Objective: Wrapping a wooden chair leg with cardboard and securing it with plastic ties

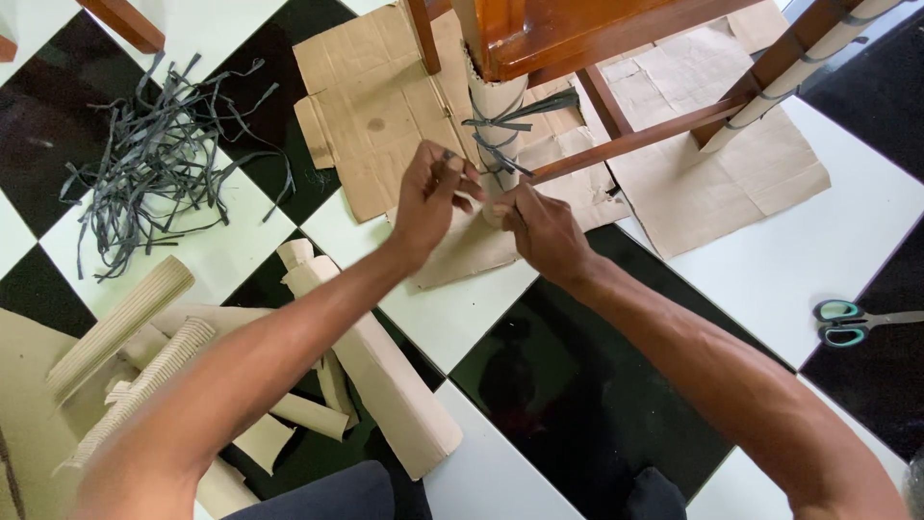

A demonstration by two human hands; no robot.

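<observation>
Rolled beige cardboard tubes (375, 371) lie left of the cardboard-wrapped wooden chair leg (496, 116), its top cut off. Left hand (431, 197) pinches a grey plastic strap (500, 120) beside it; right hand (544, 229) grips the wrapping, fingertips hidden.

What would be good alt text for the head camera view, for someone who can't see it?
Two bare hands, left hand and right hand, tie a dark strap around a cardboard-wrapped wooden furniture leg on a checkered floor. Loose straps and cardboard rolls lie left, scissors right.
</observation>
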